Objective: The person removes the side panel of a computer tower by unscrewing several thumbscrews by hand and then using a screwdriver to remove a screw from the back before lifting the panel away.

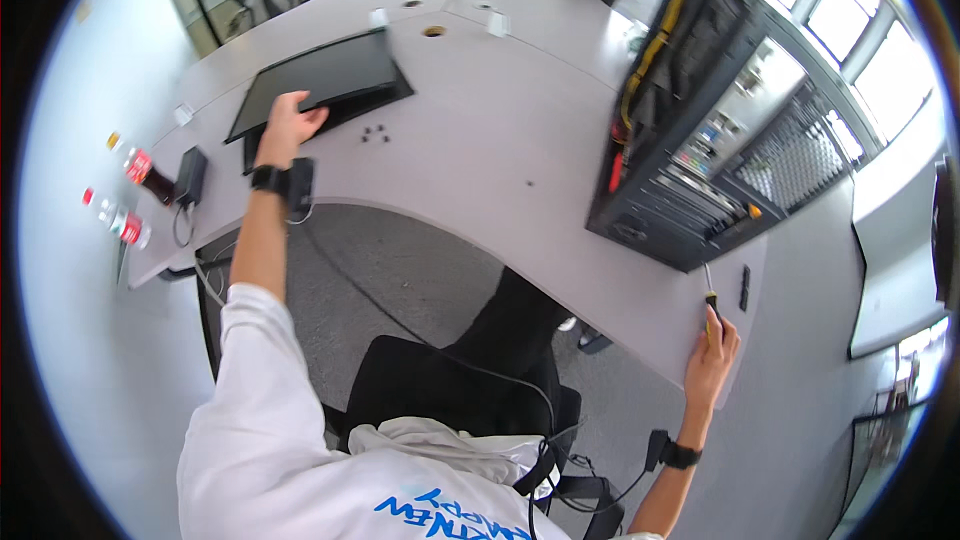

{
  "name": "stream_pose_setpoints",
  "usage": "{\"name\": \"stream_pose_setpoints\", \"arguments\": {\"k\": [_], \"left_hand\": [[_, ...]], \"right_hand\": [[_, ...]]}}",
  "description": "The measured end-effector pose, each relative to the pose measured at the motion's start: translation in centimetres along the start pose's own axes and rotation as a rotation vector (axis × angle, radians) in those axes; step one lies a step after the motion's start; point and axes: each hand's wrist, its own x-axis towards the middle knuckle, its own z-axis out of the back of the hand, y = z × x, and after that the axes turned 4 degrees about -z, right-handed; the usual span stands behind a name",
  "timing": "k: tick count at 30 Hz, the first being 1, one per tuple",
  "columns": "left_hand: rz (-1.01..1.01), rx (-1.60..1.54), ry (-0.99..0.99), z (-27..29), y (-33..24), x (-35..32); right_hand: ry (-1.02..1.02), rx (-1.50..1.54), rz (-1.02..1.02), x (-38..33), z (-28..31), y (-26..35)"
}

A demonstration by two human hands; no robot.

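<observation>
Right hand [710, 358]: clenched around the yellow-and-black handle of a screwdriver [710, 300], at the desk's near right edge. The tool's long axis runs up and away from the person, its thin shaft aimed at the lower front corner of the open computer case [700, 130], which lies on its side just beyond the tip. A small black strip [744, 287] lies just right of the shaft.

Left hand [288, 124]: laid over the near edge of a flat black side panel [325, 80], fingers curled on it; whether it is lifted cannot be told. The panel sits well apart from the case, far left across the grey desk [500, 120]. Several small screws [375, 132] lie just right of that hand.
</observation>
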Motion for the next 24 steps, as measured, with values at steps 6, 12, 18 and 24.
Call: {"name": "stream_pose_setpoints", "arguments": {"k": [6,12,18,24], "left_hand": [[0.044,0.098,0.095,1.7,-0.9,-1.9],[-0.193,0.093,0.134,-5.7,1.1,-10.1],[-0.443,0.472,0.792,-20.3,12.1,-27.3],[-0.691,0.585,0.786,-27.9,20.9,-33.8]], "right_hand": [[-0.013,-0.026,-0.012,-0.3,-0.5,-0.7],[0.047,1.014,-0.424,1.8,2.8,-3.3],[-0.088,1.211,-0.282,5.3,3.8,1.9],[-0.183,0.987,-0.169,9.2,1.7,6.2]]}}
